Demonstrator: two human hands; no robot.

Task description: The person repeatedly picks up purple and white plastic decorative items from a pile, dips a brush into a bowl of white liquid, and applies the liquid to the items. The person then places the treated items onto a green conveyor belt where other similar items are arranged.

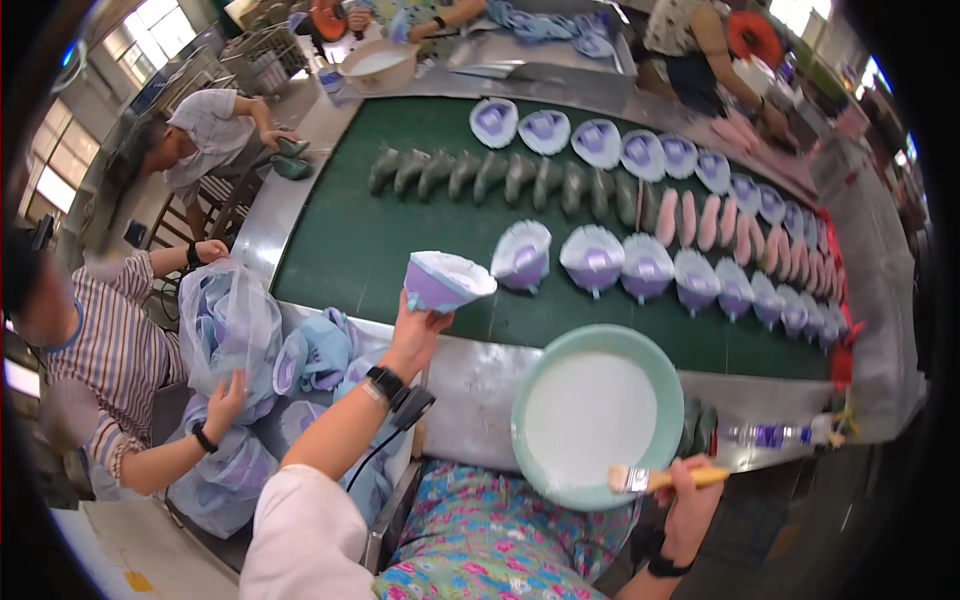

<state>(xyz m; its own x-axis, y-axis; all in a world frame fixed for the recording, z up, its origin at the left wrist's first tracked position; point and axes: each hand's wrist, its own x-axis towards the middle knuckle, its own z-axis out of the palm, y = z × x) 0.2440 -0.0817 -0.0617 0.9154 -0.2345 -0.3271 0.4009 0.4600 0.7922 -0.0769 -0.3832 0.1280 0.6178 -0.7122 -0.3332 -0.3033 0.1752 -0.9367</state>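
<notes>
My left hand grips a lilac and light-blue shoe upper from below, its white-rimmed opening facing up, over the near edge of the green belt. In my right hand is a flat paintbrush by its yellow wooden handle. The pale bristles rest over the near right part of a mint-green basin that holds a white liquid. A similar shoe upper stands on the belt, just right of the held one.
More uppers line the belt's near and far sides, with dark green pieces and pink pieces between. Left, a striped-shirted co-worker handles a clear bag of uppers. A plastic bottle lies right of the basin.
</notes>
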